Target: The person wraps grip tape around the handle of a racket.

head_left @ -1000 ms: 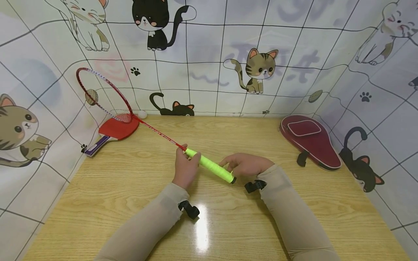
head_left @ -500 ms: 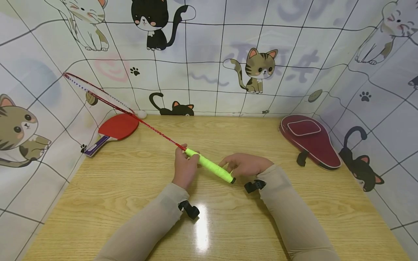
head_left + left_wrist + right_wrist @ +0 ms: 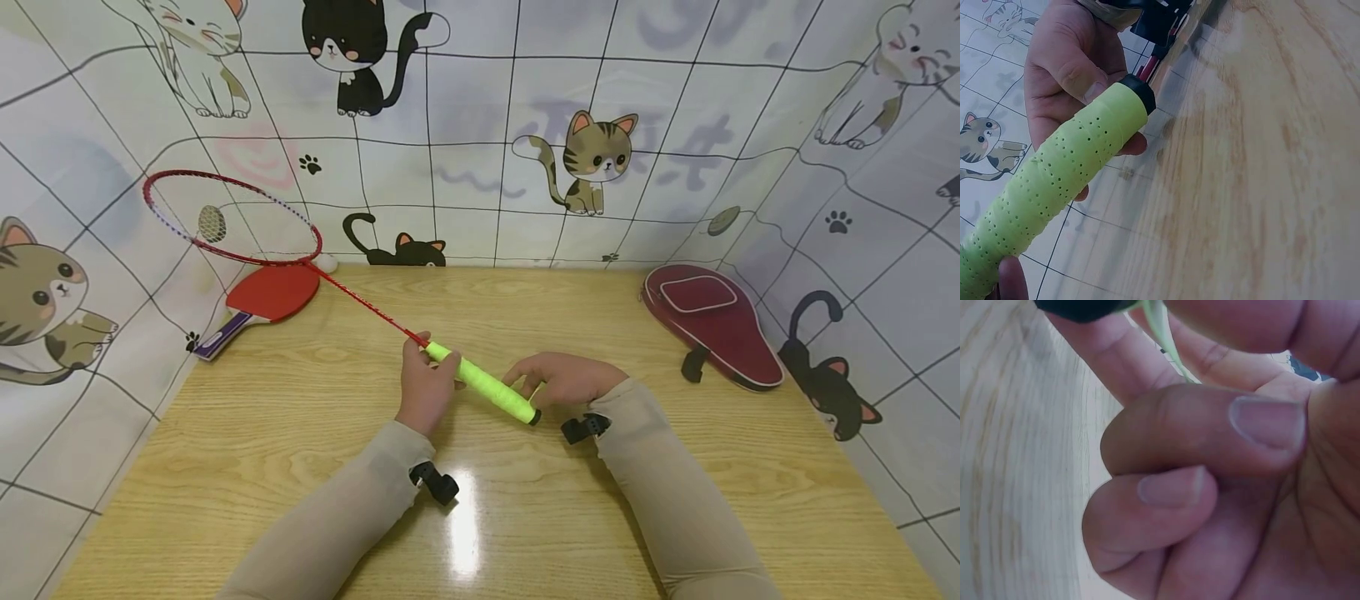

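Note:
A red badminton racket (image 3: pixel 371 308) with a bright yellow-green wrapped handle slants across the middle, its head raised at the left. My left hand (image 3: pixel 427 383) grips it at the upper end of the handle, thumb on top. Beside the black butt cap, my right hand (image 3: pixel 562 379) holds the lower handle with its fingertips. The left wrist view shows the perforated grip tape (image 3: pixel 1054 169) up close, with the right thumb by the cap. In the right wrist view two fingers curl toward the palm, and a thin green strip (image 3: pixel 1163 337) shows between the fingers.
A red table tennis bat (image 3: pixel 273 292) lies at the left back of the wooden table (image 3: pixel 360 517), below the racket head. Near it is a small white ball (image 3: pixel 326 263). A dark red bat case (image 3: pixel 712 325) lies at the back right, against the cat-patterned wall covering (image 3: pixel 480 100).
The racket has turned about its long axis: its head passes from steeply tilted, through edge-on, to a wide, flatter oval. Both hands keep nearly the same place.

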{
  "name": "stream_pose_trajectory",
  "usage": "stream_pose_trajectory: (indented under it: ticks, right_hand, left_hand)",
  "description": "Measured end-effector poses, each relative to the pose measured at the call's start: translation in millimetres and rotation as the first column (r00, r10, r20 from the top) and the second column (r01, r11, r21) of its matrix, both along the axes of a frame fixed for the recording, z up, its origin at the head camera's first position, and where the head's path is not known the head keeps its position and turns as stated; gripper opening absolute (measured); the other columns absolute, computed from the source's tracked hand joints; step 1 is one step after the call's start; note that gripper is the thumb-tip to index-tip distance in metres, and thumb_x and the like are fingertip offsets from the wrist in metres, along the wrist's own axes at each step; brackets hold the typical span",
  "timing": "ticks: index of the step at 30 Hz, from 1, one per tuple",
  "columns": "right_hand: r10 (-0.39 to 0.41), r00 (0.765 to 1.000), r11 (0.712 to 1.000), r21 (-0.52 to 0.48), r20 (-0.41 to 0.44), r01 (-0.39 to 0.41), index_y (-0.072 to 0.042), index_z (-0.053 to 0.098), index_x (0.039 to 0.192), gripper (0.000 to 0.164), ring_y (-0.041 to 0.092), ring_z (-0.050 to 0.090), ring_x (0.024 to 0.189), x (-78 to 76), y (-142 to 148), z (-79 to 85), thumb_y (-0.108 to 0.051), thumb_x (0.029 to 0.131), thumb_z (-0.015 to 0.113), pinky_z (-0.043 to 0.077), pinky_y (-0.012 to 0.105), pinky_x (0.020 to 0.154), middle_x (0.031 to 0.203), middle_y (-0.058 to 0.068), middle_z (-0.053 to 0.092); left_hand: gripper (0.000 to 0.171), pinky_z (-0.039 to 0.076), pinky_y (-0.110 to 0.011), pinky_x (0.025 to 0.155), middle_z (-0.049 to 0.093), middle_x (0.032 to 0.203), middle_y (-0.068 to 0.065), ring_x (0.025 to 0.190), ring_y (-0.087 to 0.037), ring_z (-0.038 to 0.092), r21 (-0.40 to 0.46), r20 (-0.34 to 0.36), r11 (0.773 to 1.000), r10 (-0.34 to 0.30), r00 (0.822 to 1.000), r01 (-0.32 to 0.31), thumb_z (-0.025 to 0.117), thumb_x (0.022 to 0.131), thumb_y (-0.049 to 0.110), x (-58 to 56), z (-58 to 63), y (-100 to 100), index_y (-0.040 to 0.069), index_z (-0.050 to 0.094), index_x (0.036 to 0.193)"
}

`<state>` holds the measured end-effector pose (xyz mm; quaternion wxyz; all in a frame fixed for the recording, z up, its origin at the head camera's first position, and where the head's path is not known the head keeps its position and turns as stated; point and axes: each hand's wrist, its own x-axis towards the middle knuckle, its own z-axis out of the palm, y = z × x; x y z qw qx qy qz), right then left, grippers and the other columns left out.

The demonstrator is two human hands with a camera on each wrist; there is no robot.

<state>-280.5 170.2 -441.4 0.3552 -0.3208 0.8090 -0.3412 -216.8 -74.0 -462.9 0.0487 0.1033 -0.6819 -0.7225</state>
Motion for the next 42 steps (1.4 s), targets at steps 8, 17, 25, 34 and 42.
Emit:
stream_pose_trajectory:
  ticks: [8,17,25,34,42]
  right_hand:
    - [0.024,0.999,1.000,0.012,-0.039,-0.023,-0.015,0.066,0.139,0.059,0.020,0.064,0.103,0.0,-2.1,-0.8,0.002,0.082,0.065,0.048,0.039,0.093,0.105,0.003,0.076]
    - [0.030,0.999,1.000,-0.005,-0.025,-0.030,-0.014,0.066,0.140,0.056,0.019,0.066,0.102,0.7,-2.9,-0.4,0.002,0.086,0.065,0.051,0.037,0.091,0.107,0.004,0.076]
    - [0.014,1.000,1.000,-0.002,0.007,-0.014,-0.013,0.065,0.141,0.055,0.019,0.065,0.101,0.5,-2.3,0.0,0.000,0.088,0.065,0.051,0.036,0.088,0.108,0.005,0.076]
    - [0.034,0.999,0.999,-0.016,-0.002,-0.034,-0.012,0.065,0.139,0.051,0.019,0.066,0.100,1.0,-0.9,0.3,-0.002,0.089,0.068,0.052,0.035,0.086,0.106,0.004,0.075]
    - [0.034,0.999,0.999,-0.004,-0.012,-0.034,-0.012,0.065,0.139,0.050,0.019,0.067,0.101,3.4,-1.1,3.1,-0.001,0.090,0.068,0.053,0.036,0.087,0.106,0.004,0.075]
  left_hand:
    - [0.063,0.060,-0.035,0.073,0.059,0.127,-0.026,0.097,-0.027,0.067,0.010,-0.012,1.000,0.005,1.000,-0.005,0.058,0.098,0.005,-1.1,0.6,0.8,0.001,0.029,0.154]
    - [0.059,0.058,-0.031,0.071,0.059,0.131,-0.033,0.091,-0.028,0.067,0.030,-0.033,0.999,0.024,0.999,-0.023,0.052,0.094,-0.001,-0.5,0.4,1.3,-0.001,0.030,0.149]
    - [0.058,0.058,-0.030,0.068,0.058,0.127,-0.026,0.090,-0.024,0.064,-0.007,-0.020,1.000,0.025,1.000,-0.025,0.061,0.100,0.009,-1.1,-0.7,0.6,0.001,0.032,0.150]
    - [0.058,0.059,-0.029,0.068,0.057,0.122,-0.023,0.089,-0.023,0.064,-0.013,-0.012,0.999,0.043,0.999,-0.043,0.063,0.101,0.008,-1.2,-0.7,3.0,0.001,0.033,0.149]
    - [0.055,0.058,-0.030,0.070,0.058,0.125,-0.023,0.094,-0.025,0.063,0.003,-0.015,0.999,0.045,0.999,-0.045,0.057,0.100,0.003,0.0,2.7,2.5,0.000,0.032,0.149]
